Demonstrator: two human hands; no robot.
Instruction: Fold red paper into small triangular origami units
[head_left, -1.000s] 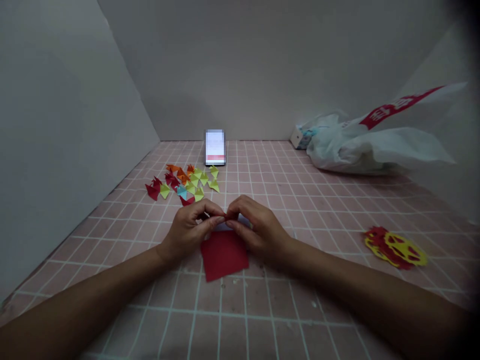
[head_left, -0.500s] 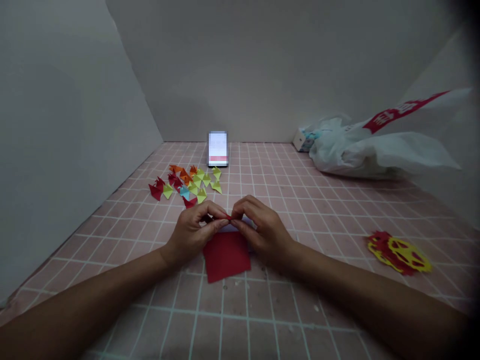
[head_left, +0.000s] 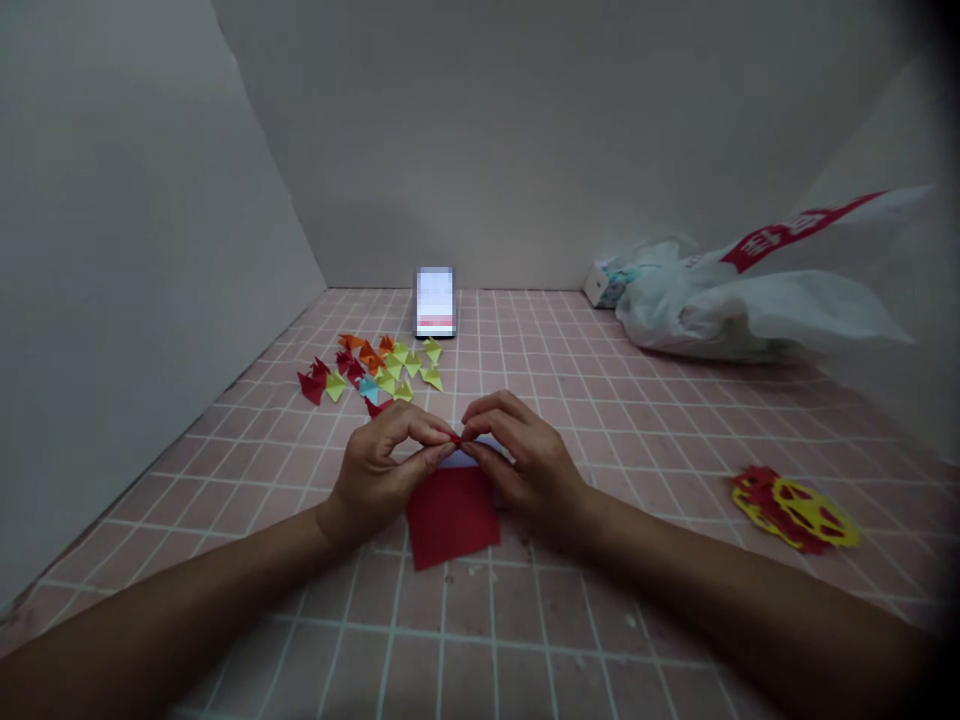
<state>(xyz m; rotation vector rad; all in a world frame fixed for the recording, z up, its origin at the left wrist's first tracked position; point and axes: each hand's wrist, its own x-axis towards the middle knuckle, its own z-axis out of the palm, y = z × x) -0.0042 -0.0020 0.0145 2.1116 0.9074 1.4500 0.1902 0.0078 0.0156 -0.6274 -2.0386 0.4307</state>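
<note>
Between the fingertips of both hands is a small folded piece of red paper [head_left: 456, 440], mostly hidden by the fingers. My left hand [head_left: 382, 460] pinches it from the left, thumb below and forefinger above. My right hand [head_left: 521, 450] pinches it from the right in the same way, the two sets of fingertips nearly meeting. Beneath them lies a flat square of red paper [head_left: 454, 518], its far part under the hands. A whitish-lilac sheet [head_left: 487, 447] shows behind it, partly covered. Just beyond my left hand is a red folded paper piece [head_left: 379, 407].
Several folded paper cranes [head_left: 367, 370] in red, orange, yellow and blue lie at the back left. Behind them stands a lit phone [head_left: 435, 302]. A white plastic bag [head_left: 720, 320] rests beside a small box [head_left: 600, 285]. Red and yellow cut-outs [head_left: 795, 510] lie right on the pink tiled surface [head_left: 300, 660].
Both hands keep their pinch at almost the same spot, with only slight finger movement. The whole view has shifted a little; the other things lie as before.
</note>
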